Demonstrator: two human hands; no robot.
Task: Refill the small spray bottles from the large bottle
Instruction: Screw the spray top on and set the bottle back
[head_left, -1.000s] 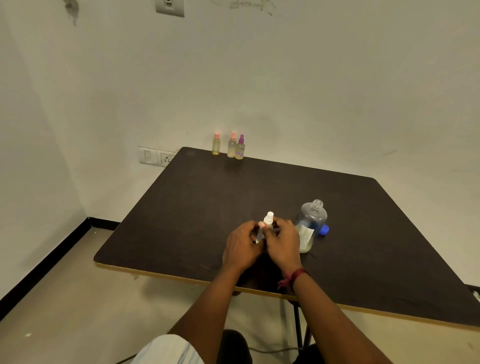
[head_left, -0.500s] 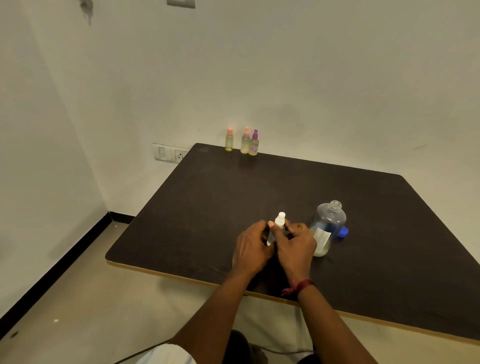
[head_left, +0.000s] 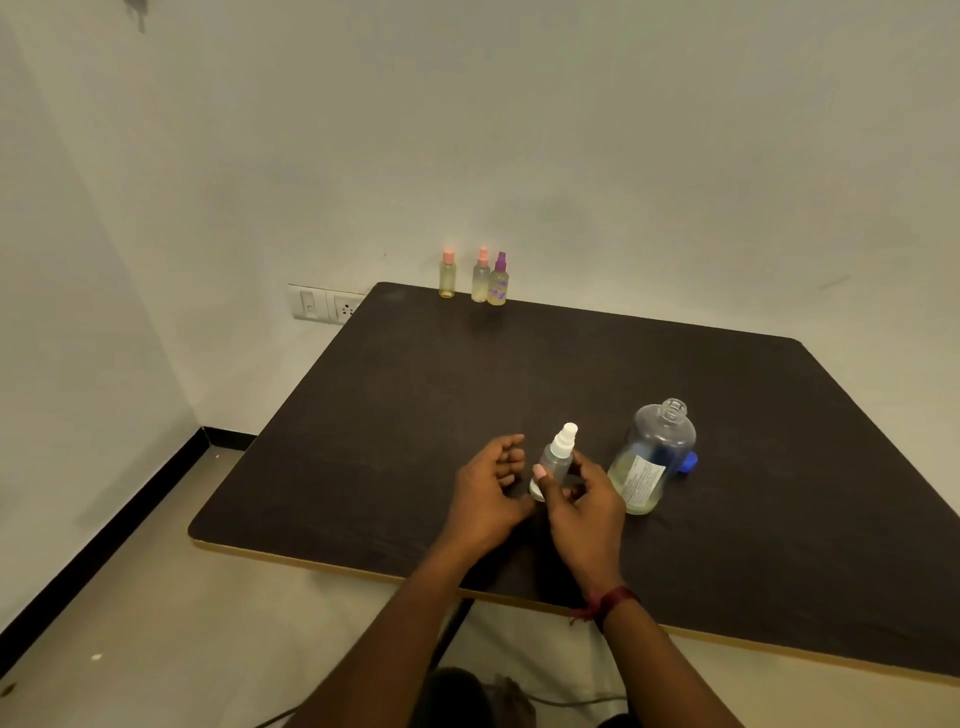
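Head view. Entry, single camera.

Large bottle (head_left: 652, 462) stands upright on the dark surface (head_left: 415, 415), neck open, no cap on it. A pale liquid fills its lower part; a white label faces me. I take this bottle as my reference.

Blue cap (head_left: 688, 461): lies on the surface just behind the large bottle, on its right, partly hidden by it.

Small spray bottle (head_left: 558, 457): just left of the large bottle, not touching it. Clear body, white spray top on, tilted slightly so that the top leans toward the large bottle.

Right hand (head_left: 587, 512): in front of and left of the large bottle. Thumb on one side of the small spray bottle and fingers (head_left: 584, 467) curled round the other, so it grips the body. A red thread band (head_left: 608, 605) sits on this wrist.

Left hand (head_left: 488, 488): further left of the large bottle, just beside the small spray bottle. Its fingers are loosely curled and hold nothing; I see a gap between them and the bottle.

Well beyond the large bottle, at the far left edge of the surface, stand three small bottles: pink-capped bottle (head_left: 447, 274), pink-sprayer bottle (head_left: 481, 275) and purple-sprayer bottle (head_left: 499, 279), the last two touching or nearly so.
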